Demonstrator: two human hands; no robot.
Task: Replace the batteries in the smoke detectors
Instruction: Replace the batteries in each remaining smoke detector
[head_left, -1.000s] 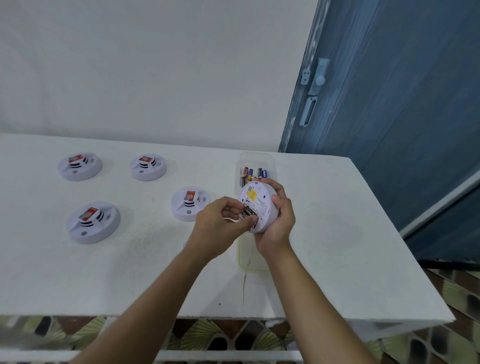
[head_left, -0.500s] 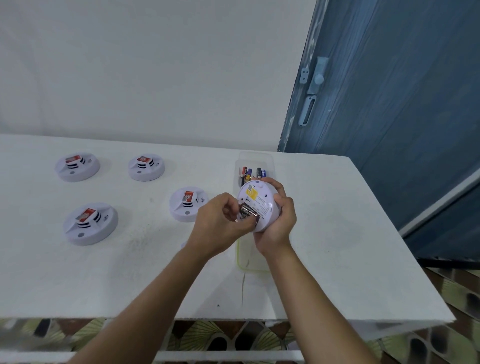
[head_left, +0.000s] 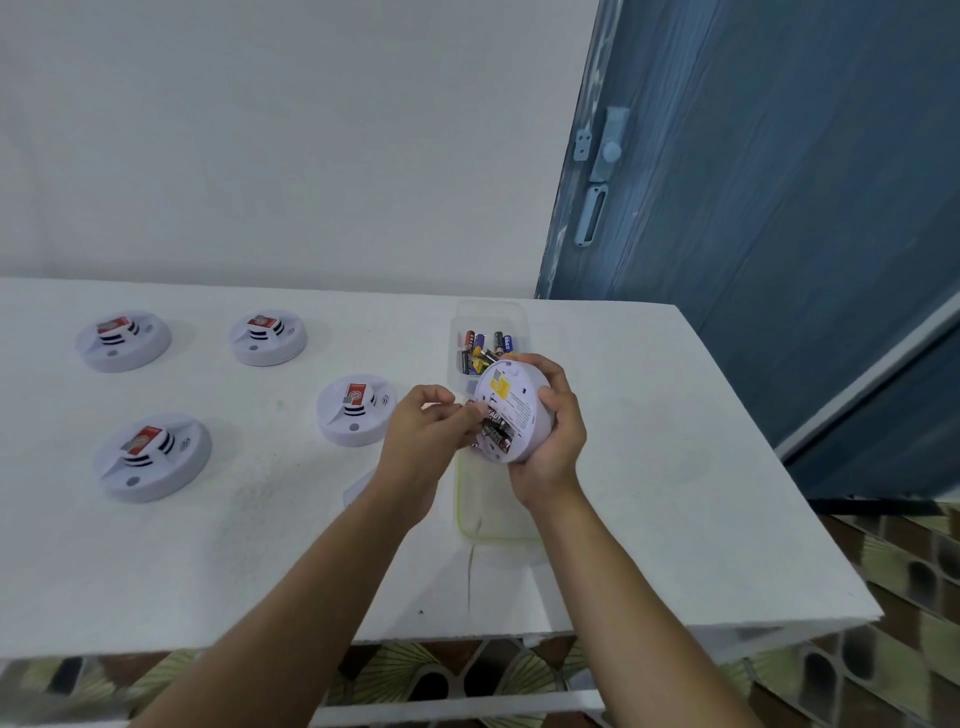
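My right hand (head_left: 553, 436) grips a round white smoke detector (head_left: 514, 402) from the right, its back turned toward me above the table. The open battery bay shows dark batteries (head_left: 496, 428). My left hand (head_left: 428, 434) has curled fingers at the bay and pinches one of those batteries. A clear box of loose batteries (head_left: 485, 345) stands just behind the detector. Several more detectors lie on the table, one of them (head_left: 356, 410) right beside my left hand.
A clear tray with a yellow-green rim (head_left: 491, 512) lies under my hands. A small white cover piece (head_left: 358, 491) lies by my left wrist. The white table (head_left: 675, 467) ends at right, where a blue door (head_left: 779, 208) stands.
My left hand's fingers have shifted slightly left at the battery bay. The detector has tilted a little, showing more of the batteries.
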